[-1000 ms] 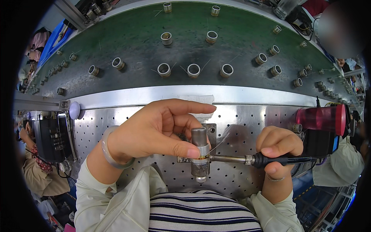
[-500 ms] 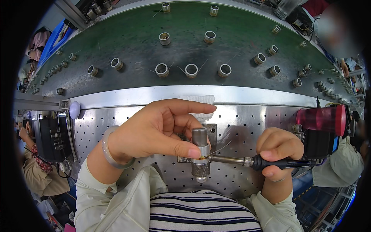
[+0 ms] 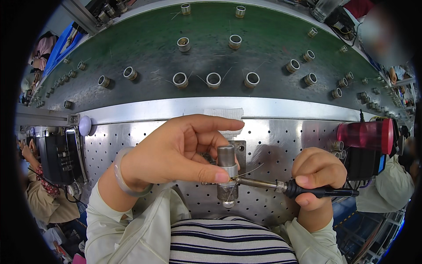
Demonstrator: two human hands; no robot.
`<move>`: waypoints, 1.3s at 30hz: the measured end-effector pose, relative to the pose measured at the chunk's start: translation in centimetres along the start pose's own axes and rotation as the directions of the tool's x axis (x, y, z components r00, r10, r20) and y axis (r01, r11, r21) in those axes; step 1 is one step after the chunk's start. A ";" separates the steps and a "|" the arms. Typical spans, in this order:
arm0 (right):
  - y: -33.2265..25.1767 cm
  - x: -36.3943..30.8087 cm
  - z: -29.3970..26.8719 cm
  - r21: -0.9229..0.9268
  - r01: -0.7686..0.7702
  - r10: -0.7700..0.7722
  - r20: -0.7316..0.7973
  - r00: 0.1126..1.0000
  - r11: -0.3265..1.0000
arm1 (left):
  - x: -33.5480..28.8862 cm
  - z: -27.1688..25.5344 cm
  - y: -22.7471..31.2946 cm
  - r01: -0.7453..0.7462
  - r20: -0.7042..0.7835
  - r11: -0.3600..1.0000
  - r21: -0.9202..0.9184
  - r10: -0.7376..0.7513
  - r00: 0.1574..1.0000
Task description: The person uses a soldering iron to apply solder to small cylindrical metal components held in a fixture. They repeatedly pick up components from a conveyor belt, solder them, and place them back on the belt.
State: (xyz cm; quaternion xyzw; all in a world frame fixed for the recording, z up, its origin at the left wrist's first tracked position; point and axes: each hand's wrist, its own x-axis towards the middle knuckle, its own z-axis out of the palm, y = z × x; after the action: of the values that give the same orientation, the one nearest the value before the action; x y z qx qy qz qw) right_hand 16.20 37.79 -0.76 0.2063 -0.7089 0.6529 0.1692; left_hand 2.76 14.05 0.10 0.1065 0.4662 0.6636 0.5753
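Observation:
My left hand (image 3: pixel 176 152) pinches a short metal ring (image 3: pixel 230 170) between thumb and fingers, its index finger stretched out above. The ring sits around a grey metal post (image 3: pixel 226 153) on a small fixture, whose lower cylinder (image 3: pixel 227 193) ends in a rounded tip. In my right hand (image 3: pixel 319 174) is a soldering iron (image 3: pixel 259 183) with a black handle, held nearly level. Its tip meets the ring's side close to my left thumb; the exact contact spot is too small to make out. A thin wire (image 3: pixel 252 171) sticks out from the ring toward the right.
Beyond the perforated metal worktop (image 3: pixel 272 132) runs a green conveyor belt (image 3: pixel 154 48) carrying several metal rings, some with thin wires. A pink cup (image 3: pixel 365 135) lies at the right, beside small metal rings (image 3: pixel 337 145). A black box (image 3: pixel 55 154) stands at left. Other people sit at both sides.
The nearby rings on the belt have shifted slightly left. The soldering iron's handle has dipped a little at its outer end, and my right hand has moved slightly. My left hand keeps its hold.

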 end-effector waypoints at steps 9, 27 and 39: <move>0.3 -0.5 -0.2 0.050 0.005 -0.002 -0.057 0.998 0.999 | -0.1 0.5 0.2 0.006 -0.007 1.000 -0.014 -0.007 1.000; 0.2 -0.2 -0.1 0.039 -0.019 0.020 -0.024 1.000 0.999 | 0.0 0.3 0.1 0.009 -0.005 1.000 -0.026 -0.009 1.000; 0.5 -0.4 0.1 0.102 -0.045 0.053 -0.077 0.996 0.994 | -0.1 0.7 0.3 0.028 -0.021 1.000 0.006 -0.028 0.999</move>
State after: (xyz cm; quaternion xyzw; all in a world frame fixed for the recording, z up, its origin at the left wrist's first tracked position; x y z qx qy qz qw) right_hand 16.27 37.75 -1.33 0.1709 -0.6727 0.6994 0.1706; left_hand 3.11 14.37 0.74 0.0948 0.4754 0.6551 0.5795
